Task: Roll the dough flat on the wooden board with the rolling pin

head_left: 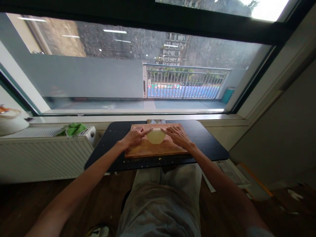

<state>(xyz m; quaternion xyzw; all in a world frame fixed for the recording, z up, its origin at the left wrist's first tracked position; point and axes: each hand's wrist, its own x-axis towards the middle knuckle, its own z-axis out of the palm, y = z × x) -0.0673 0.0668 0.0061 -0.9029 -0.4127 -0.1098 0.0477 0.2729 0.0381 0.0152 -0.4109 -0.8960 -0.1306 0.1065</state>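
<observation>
- On a small black table (pixel 207 144) with rounded corners, set against a wide window (pixel 138 65), lay a rectangular wooden board (pixel 148 151), reddish-brown and smooth, with pale crumbs scattered on the dark tabletop around it.
- At the middle of the board sat a lump of dough (pixel 156 136), pale cream, smooth-skinned and rounded like a flattened dome.
- The left hand (pixel 135 136) rested on the board just left of the dough, fingers stretched out and held close together, their tips touching the dough's upper left edge.
- The right hand (pixel 178 135) mirrored it on the other side, fingers long and slightly fanned, tips meeting the dough's upper right edge.
- Both bare forearms reached forward from the bottom corners of the view, over a lap in light grey cloth.
- To the left stood a white ribbed radiator (pixel 44 154), a crumpled green cloth (pixel 74 129) lying on its top.
- At the far left edge sat a white rounded pot (pixel 11 120), only partly in view.
- Beyond the glass ran a grey metal railing (pixel 185 82) of thin upright bars before a rough dark stone wall.
</observation>
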